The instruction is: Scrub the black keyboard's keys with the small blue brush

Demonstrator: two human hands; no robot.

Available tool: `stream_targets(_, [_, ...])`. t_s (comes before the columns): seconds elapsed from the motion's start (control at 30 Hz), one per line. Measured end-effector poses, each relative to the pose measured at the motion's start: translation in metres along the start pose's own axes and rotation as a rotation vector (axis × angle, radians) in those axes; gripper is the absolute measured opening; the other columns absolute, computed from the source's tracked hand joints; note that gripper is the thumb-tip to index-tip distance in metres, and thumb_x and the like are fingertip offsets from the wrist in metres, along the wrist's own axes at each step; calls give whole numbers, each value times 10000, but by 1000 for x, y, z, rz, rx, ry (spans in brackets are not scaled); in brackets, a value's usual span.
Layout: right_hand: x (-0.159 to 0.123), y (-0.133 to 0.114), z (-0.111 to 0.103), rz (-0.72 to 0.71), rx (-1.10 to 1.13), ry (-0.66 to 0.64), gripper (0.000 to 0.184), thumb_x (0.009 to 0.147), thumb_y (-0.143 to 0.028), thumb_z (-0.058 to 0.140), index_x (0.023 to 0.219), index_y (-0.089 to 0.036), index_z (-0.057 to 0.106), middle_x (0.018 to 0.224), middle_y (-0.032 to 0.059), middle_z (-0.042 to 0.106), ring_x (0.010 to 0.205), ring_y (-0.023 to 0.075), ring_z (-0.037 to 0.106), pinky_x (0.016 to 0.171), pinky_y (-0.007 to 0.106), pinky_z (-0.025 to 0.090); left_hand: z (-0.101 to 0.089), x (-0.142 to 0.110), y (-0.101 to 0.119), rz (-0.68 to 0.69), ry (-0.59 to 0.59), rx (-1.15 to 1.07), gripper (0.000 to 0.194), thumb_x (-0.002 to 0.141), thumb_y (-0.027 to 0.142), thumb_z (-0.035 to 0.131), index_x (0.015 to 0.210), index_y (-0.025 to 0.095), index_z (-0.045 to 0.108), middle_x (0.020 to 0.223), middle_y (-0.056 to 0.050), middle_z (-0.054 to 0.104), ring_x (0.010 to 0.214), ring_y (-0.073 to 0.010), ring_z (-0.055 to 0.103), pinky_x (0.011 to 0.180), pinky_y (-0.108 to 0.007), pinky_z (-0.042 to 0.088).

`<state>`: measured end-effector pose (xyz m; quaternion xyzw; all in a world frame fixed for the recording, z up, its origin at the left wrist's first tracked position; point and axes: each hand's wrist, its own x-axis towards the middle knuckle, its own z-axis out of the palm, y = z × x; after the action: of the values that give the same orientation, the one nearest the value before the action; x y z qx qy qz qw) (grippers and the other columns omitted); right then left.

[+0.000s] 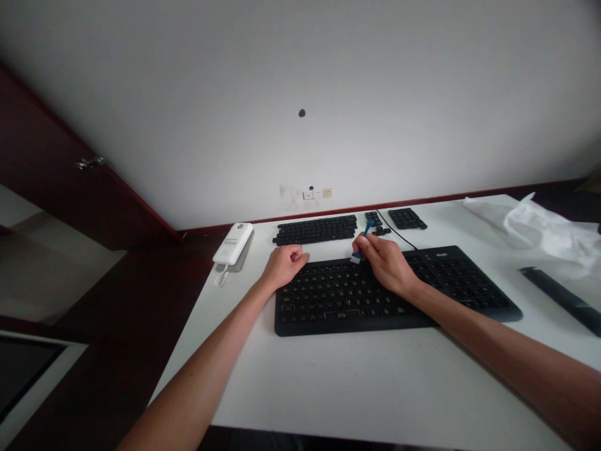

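A black keyboard (328, 294) with its keycaps off lies on the white table, bare switch sockets showing. My right hand (387, 263) is closed round a small blue brush (369, 227). The brush's pale bristles point down at the keyboard's top row, near its back edge; whether they touch cannot be made out. My left hand (282, 266) rests at the keyboard's back left corner, fingers curled in and thumb pointing right, with nothing visible in it. Behind the keyboard, loose black keycaps (317, 229) are laid out in rows.
A white power bank (233, 244) with a short cable lies at the table's left edge. More keycaps (406, 218) sit at the back, beside the keyboard's cable (399, 235). On the right are a dark strip (561, 299) and a white plastic bag (539, 225). A wall stands behind.
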<state>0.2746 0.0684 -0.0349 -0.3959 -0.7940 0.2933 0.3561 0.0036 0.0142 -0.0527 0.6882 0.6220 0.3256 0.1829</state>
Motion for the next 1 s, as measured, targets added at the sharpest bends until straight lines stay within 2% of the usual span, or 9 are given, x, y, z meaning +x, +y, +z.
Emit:
stream_targets(0.37, [0, -8, -4, -56, -47, -86, 459, 1063, -510, 329, 777, -220, 538, 711, 19, 588, 688, 211, 544, 691, 319, 387, 0, -1, 3, 4, -3, -6, 427, 910, 372, 554, 641, 194, 275, 609, 51, 276, 592, -104, 282, 603, -261, 240])
stream_targets(1.0, [2, -7, -2, -95, -47, -180, 394, 1071, -430, 362, 800, -216, 552, 740, 10, 606, 727, 208, 573, 723, 312, 382, 0, 1, 0, 17, 1, -3, 428, 916, 379, 556, 639, 191, 289, 603, 52, 282, 588, -104, 281, 596, -258, 239])
